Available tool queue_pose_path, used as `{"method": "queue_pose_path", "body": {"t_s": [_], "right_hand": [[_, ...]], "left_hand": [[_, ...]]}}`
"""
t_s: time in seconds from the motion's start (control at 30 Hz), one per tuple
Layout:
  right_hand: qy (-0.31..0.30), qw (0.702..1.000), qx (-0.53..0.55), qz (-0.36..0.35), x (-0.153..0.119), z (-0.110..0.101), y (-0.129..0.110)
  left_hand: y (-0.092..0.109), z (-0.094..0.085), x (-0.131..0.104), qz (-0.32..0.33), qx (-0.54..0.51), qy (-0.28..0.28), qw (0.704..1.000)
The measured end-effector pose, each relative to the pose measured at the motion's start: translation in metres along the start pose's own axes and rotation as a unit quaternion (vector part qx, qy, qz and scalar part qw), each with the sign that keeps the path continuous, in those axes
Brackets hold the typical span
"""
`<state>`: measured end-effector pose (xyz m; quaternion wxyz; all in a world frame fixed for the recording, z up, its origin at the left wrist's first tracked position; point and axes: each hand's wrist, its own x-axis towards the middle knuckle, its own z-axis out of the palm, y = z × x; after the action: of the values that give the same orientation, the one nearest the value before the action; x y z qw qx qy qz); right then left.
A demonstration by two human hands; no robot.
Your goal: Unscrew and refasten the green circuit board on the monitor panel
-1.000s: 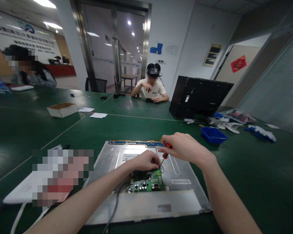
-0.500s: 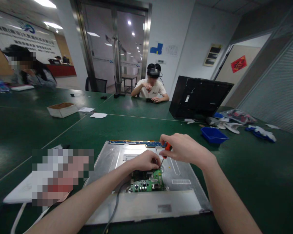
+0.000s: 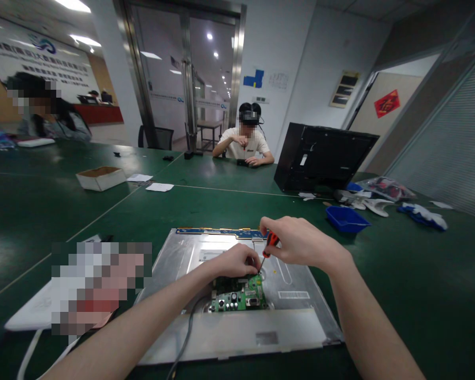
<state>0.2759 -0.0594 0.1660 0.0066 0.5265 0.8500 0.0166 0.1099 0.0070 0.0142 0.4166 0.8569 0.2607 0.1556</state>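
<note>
My right hand point(image 3: 303, 241) is closed round the red and black handle of a screwdriver point(image 3: 270, 246). Its thin shaft slants down to the top right corner of a green circuit board point(image 3: 243, 300). Right beside the tip, my left hand point(image 3: 237, 262) has its thumb and fingers pinched together; whatever they hold is hidden. The board sits on the silver metal back of a flat display panel point(image 3: 316, 306), which lies on the table. A grey cable point(image 3: 189, 332) runs from the board's left side toward the front.
Left of the panel lies a white flat thing point(image 3: 31, 311), partly blurred out. A blue tray point(image 3: 346, 219), gloves point(image 3: 422, 216) and a black monitor housing point(image 3: 324, 158) are to the right. An open box point(image 3: 102, 178) stands farther left. A co-worker point(image 3: 247, 140) sits across the table point(image 3: 206, 208).
My right hand has turned the screwdriver handle slightly, and more of its black part shows. My left hand and the panel stay put.
</note>
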Motion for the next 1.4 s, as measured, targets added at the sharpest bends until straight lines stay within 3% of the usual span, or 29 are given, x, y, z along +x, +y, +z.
{"method": "queue_pose_path", "body": {"t_s": [0.17, 0.5, 0.8, 1.1, 1.4], "right_hand": [[0.004, 0.999, -0.02, 0.031, 0.0031, -0.0002, -0.0007], [-0.002, 1.0, 0.01, -0.004, 0.0, 0.0005, -0.002], [-0.005, 0.999, -0.021, 0.032, 0.0032, -0.0017, -0.0041], [-0.005, 1.0, 0.015, -0.016, -0.0027, -0.0024, -0.0023], [-0.008, 1.0, -0.019, 0.009, 0.0022, -0.0018, -0.0048]], "left_hand": [[-0.0005, -0.0006, 0.0006, 0.014, 0.007, 0.0, 1.0], [-0.0032, 0.0008, 0.0, 0.001, 0.003, -0.001, 1.0], [-0.0022, -0.0005, 0.0009, 0.011, 0.018, -0.003, 1.0], [-0.0024, 0.0007, 0.0, 0.003, 0.0, -0.003, 1.0], [-0.0012, -0.0005, 0.0007, 0.008, 0.006, -0.002, 1.0]]}}
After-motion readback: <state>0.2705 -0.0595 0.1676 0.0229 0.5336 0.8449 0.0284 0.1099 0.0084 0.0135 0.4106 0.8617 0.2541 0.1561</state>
